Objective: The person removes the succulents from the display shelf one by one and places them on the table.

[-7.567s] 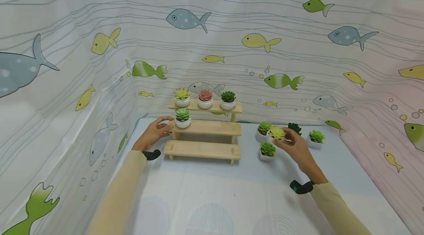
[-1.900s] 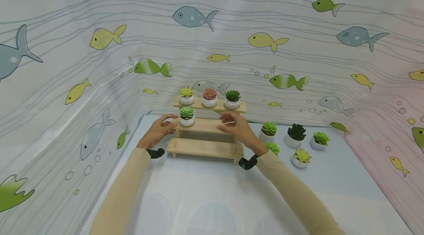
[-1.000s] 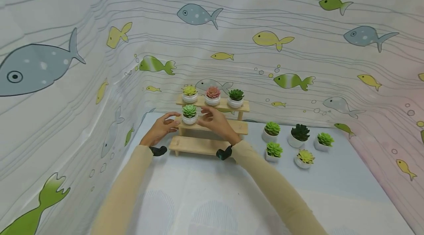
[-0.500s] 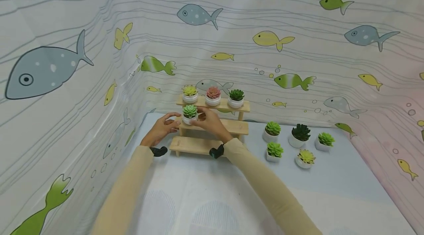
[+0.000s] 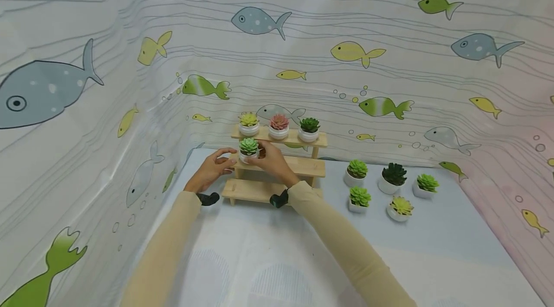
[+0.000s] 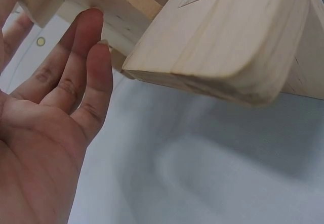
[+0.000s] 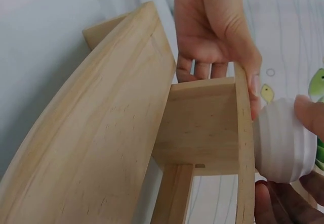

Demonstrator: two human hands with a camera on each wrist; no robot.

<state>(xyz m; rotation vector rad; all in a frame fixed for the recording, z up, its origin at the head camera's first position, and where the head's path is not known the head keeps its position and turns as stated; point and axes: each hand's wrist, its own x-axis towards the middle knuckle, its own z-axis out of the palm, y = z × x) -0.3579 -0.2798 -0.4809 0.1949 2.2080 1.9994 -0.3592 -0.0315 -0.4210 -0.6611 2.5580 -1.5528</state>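
A three-tier wooden plant stand (image 5: 303, 166) stands against the back. On the left end of its middle tier is a pale green potted succulent (image 5: 248, 146) in a white pot. My right hand (image 5: 273, 160) grips this pot from the right, fingers round its far side and thumb in front. In the right wrist view the white pot (image 7: 284, 140) sits against the board. My left hand (image 5: 213, 170) holds the left end of that tier, thumb along the top and other fingers (image 6: 96, 72) by the side support. The fingers behind the pot are partly hidden.
Yellow (image 5: 248, 124), pink (image 5: 279, 126) and dark green (image 5: 309, 129) potted succulents line the top tier. On the table to the right stand several more, including a yellow one (image 5: 400, 208) and a dark one (image 5: 392, 178). Fish-print cloth walls (image 5: 259, 61) enclose the table.
The right hand set the yellow succulent down on the table, moved left and took hold of the pale green succulent's pot. My left hand has stayed at the stand's left end.
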